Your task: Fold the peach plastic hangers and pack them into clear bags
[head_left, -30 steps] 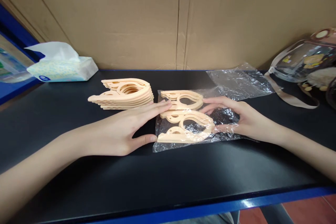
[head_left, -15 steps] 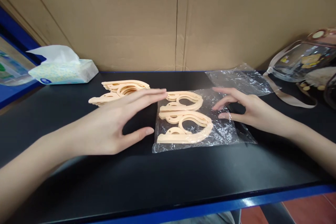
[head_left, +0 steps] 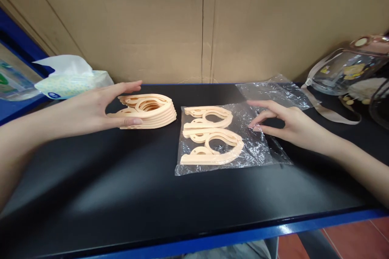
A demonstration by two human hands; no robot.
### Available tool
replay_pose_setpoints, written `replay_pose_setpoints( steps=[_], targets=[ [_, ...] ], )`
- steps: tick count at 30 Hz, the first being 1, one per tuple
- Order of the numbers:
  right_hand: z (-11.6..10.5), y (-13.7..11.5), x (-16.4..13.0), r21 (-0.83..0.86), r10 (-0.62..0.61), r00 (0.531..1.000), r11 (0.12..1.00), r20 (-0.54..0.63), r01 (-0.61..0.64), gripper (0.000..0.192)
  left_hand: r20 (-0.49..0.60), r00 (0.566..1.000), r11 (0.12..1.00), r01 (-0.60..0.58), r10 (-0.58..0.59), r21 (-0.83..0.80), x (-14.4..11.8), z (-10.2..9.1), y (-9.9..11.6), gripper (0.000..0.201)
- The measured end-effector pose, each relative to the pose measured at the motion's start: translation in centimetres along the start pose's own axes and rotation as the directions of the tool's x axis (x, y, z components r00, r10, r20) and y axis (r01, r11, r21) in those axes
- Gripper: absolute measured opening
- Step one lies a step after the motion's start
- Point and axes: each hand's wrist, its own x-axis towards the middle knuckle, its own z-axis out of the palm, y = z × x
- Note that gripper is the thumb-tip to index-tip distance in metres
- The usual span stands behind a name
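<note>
Two groups of peach folded pieces on the black bench in the head view: a loose stack toward the left, and bagged pieces lying flat inside a clear bag near the middle. Left grip spread wide at the left end of the loose stack, with the thumb along the near side and the fingers past the far side; firm contact impossible to confirm. Right grip half curled over the right part of the clear bag, with nothing clearly held; no telling whether pinching film between thumb and middle fingertip.

Chief hazard, at a guess: a lopsided squeeze on the loose stack. Seemingly unbound and reachable here at one end only, so likely to fan out under uneven thumb pressure, or to shed lower layers if pinched too high. Next risk: film snagging on the right fingertips, enough to drag the clear bag and skew the bagged pieces. Also easily caught: a second clear bag, close behind. Beyond the left grip, a tissue pack, perhaps liable to a nudge from the knuckles.
</note>
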Motion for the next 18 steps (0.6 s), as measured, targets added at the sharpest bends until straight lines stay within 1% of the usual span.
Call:
replay_pose_setpoints(
  steps=[3, 6, 10, 13, 16, 18],
  targets=[
    [-0.01, -0.02, -0.03, -0.004, -0.002, 1.0, 1.0, 0.004, 0.002, 0.053, 0.042, 0.998, 0.999, 0.039, -0.038, -0.015, -0.08, -0.2, 0.15, 0.079],
    [-0.09, -0.17, -0.06, 0.001, -0.003, 1.0, 1.0, 0.006, 0.003, 0.053, 0.062, 0.997, 0.999, 0.038, -0.037, -0.023, -0.08, -0.39, 0.25, 0.076],
    [-0.19, -0.33, -0.07, 0.001, 0.001, 1.0, 1.0, 0.012, -0.001, 0.053, 0.063, 0.998, 0.998, 0.018, -0.014, -0.066, -0.1, -0.45, 0.12, 0.082],
    [-0.2, -0.35, -0.06, -0.007, 0.01, 1.0, 1.0, 0.009, -0.01, 0.054, 0.053, 0.999, 0.998, 0.018, -0.014, -0.068, -0.14, -0.38, 0.32, 0.077],
    [-0.21, -0.37, -0.05, -0.008, 0.014, 1.0, 1.0, 0.009, -0.014, 0.054, 0.023, 1.0, 0.996, -0.017, 0.019, -0.09, -0.07, -0.29, 0.57, 0.074],
    [-0.22, -0.38, -0.06, -0.006, 0.016, 1.0, 1.0, 0.009, -0.016, 0.053, 0.023, 0.999, 0.995, -0.03, 0.032, -0.1, -0.02, -0.26, 0.58, 0.072]
  ],
)
